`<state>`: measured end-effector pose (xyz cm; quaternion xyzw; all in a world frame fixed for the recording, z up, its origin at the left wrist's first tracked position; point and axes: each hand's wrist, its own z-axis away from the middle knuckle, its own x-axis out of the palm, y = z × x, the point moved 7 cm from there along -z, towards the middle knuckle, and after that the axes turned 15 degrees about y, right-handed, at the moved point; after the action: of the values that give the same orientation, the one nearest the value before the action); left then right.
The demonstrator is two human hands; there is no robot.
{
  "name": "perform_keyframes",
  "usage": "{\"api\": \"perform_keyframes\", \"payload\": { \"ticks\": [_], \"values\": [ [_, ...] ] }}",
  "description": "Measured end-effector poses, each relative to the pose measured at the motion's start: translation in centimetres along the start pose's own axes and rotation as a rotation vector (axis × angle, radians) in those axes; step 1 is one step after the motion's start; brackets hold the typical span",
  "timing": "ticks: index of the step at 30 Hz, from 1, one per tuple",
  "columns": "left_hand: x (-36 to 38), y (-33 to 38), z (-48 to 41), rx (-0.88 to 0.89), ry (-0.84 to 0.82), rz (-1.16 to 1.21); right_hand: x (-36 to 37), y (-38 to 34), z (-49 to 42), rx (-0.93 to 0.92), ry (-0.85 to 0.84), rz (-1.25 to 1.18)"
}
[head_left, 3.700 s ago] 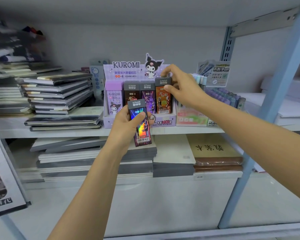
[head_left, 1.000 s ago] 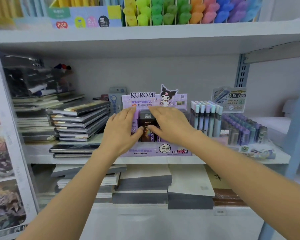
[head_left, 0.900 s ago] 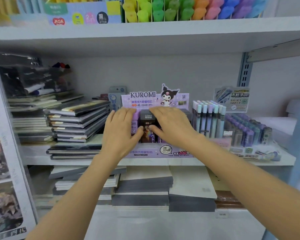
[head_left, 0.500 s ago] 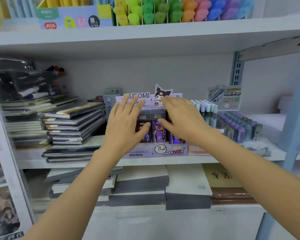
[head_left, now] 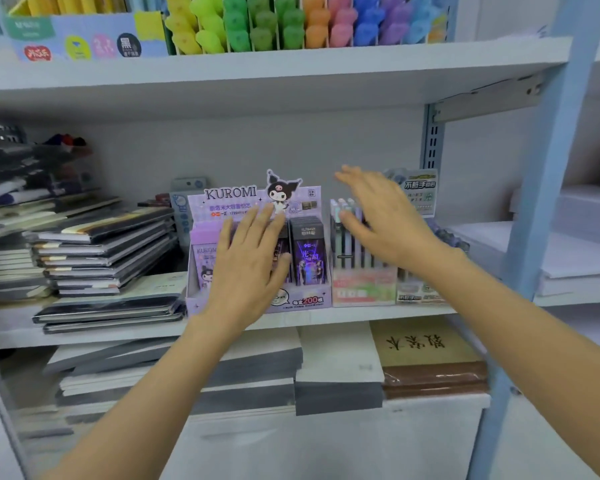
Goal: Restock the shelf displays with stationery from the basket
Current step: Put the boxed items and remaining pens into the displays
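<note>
The left hand [head_left: 248,271], fingers straight and slightly apart, covers the purple cardboard KUROMI display box [head_left: 227,195]. A dark rectangular stationery pack [head_left: 309,252] stands just right of its fingertips. The right hand [head_left: 385,225] has its fingers spread and holds nothing.

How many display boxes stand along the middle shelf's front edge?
3: Kuromi display at centre behind the left hand; pen display beside it; green-carded display furthest right. The right hand may hide more.

We find the Kuromi display box [head_left: 230,194] on the shelf [head_left: 326,318], notebook stack [head_left: 104,251] left, pen display [head_left: 363,289] right, highlighters [head_left: 291,26] above.
</note>
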<state>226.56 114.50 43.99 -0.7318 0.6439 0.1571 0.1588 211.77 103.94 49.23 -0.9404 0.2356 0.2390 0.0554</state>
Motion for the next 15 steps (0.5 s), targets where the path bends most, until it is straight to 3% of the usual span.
{"api": "perform_keyframes", "payload": {
  "ticks": [5,12,15],
  "values": [
    [1.9,3.6,0.9,0.051,-0.080,-0.004,1.0,2.8,1.9,0.070,-0.160,0.048],
    [3.4,3.2,2.2,0.040,-0.126,-0.057,1.4,2.7,-0.5,0.057,-0.151,0.073],
    [4.0,2.4,3.0,0.012,-0.121,-0.067,2.6,2.5,-1.0,0.030,-0.239,0.075]
  ]
}}
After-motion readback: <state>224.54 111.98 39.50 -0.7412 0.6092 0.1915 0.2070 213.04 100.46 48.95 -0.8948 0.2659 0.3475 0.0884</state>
